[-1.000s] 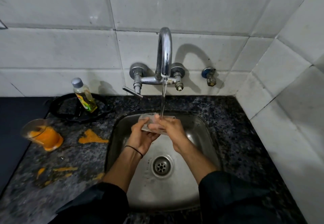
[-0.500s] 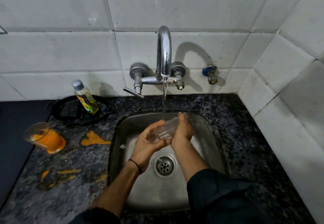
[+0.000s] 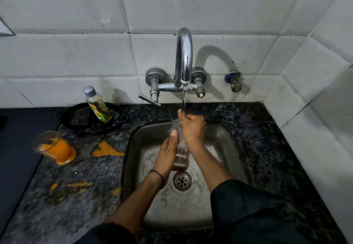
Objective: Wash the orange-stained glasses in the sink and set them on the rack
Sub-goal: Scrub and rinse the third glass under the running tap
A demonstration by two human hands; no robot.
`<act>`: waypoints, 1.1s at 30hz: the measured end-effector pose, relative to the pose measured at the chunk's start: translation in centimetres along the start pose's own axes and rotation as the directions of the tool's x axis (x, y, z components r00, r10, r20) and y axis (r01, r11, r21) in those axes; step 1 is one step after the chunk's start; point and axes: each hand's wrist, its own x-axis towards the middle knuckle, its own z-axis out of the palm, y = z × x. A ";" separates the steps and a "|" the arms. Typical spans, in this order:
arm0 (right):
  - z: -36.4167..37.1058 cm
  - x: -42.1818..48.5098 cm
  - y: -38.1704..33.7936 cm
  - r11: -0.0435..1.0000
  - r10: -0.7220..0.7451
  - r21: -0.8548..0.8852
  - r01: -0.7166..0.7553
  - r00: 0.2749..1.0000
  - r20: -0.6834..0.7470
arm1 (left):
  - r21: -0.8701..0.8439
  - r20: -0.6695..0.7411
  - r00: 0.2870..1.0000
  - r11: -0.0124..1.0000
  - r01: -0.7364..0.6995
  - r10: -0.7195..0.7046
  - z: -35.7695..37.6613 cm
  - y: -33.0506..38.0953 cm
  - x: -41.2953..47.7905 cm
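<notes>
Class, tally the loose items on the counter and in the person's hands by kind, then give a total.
glasses: 2, the clear glass gripped by the left hand and right hand, the orange-stained glass on the counter
bottle: 1
black round tray: 1
total: 4

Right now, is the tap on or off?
On. A stream of water runs from the tap onto the glass held by the left hand and right hand over the sink.

Glossy chrome faucet (image 3: 184, 56), dull steel sink (image 3: 225, 138), speckled stone counter (image 3: 267, 138).
</notes>
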 end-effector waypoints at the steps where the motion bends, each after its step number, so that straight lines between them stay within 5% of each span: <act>1: -0.5 0.4 -0.4 0.989 0.075 0.119 -0.086 0.993 0.093 | -0.159 0.134 0.988 0.982 0.099 -0.077 -0.3 0.1 -0.2; 3: -0.9 0.3 -1.0 0.930 0.145 0.301 -0.212 0.962 0.231 | -0.341 0.390 0.911 0.899 0.276 -0.132 -1.2 0.2 -0.6; 5: -1.0 -0.2 -0.9 0.945 0.106 0.279 -0.169 0.968 0.226 | -0.359 0.455 0.884 0.887 0.291 -0.106 -1.4 0.3 -0.7; 8: -1.4 -0.9 -0.5 0.986 -0.128 -0.075 0.150 0.962 0.241 | -0.101 0.100 0.995 0.995 0.025 -0.015 -0.7 -0.6 0.4; 11: -1.3 -1.4 -0.7 0.855 -0.217 -0.402 0.328 0.930 0.297 | 0.322 -0.118 0.967 0.930 -0.178 0.226 -0.6 -2.1 1.2; 13: -1.2 -1.7 -0.7 0.878 -0.229 -0.358 0.318 0.936 0.269 | 0.167 0.000 0.980 0.966 -0.196 0.198 -1.0 -2.3 0.9; 15: -1.7 -1.3 -0.6 0.979 -0.125 -0.116 0.167 0.943 0.310 | -0.130 0.259 0.965 0.992 0.001 0.033 -1.8 -1.2 0.0; 17: -2.4 -0.8 -0.7 0.998 -0.005 0.059 -0.019 0.926 0.377 | -0.248 0.465 0.884 0.950 0.188 -0.054 -2.7 -0.2 -0.6; 19: -2.4 -0.6 -0.8 0.999 -0.011 0.046 -0.004 0.946 0.324 | -0.152 0.354 0.934 0.983 0.099 -0.039 -2.3 -0.1 0.0; 21: -1.8 -1.0 -1.4 0.985 -0.090 -0.123 0.122 0.967 0.240 | 0.159 0.017 0.996 0.983 -0.086 0.085 -0.9 -0.4 0.7; 23: -1.2 -1.7 -2.2 0.935 -0.145 -0.299 0.192 0.974 0.172 | 0.364 -0.132 0.963 0.915 -0.175 0.236 0.3 -1.2 1.0; 26: -1.8 -1.5 -2.5 0.920 -0.224 -0.261 0.291 0.940 0.255 | 0.063 0.054 0.976 0.975 -0.215 0.212 -0.2 -1.5 1.0; 28: -2.8 -0.9 -2.2 0.966 -0.186 -0.088 0.243 0.889 0.419 | -0.149 0.317 0.945 0.988 -0.029 0.075 -1.8 -0.3 0.5; 30: -3.3 -0.9 -2.1 0.993 -0.094 -0.023 0.119 0.879 0.467 | -0.178 0.456 0.890 0.980 0.089 0.002 -2.6 0.3 0.4; 33: -2.5 -1.5 -2.1 0.960 -0.135 -0.190 0.203 0.938 0.320 | 0.127 0.059 0.992 0.985 -0.118 0.111 -1.0 0.3 1.0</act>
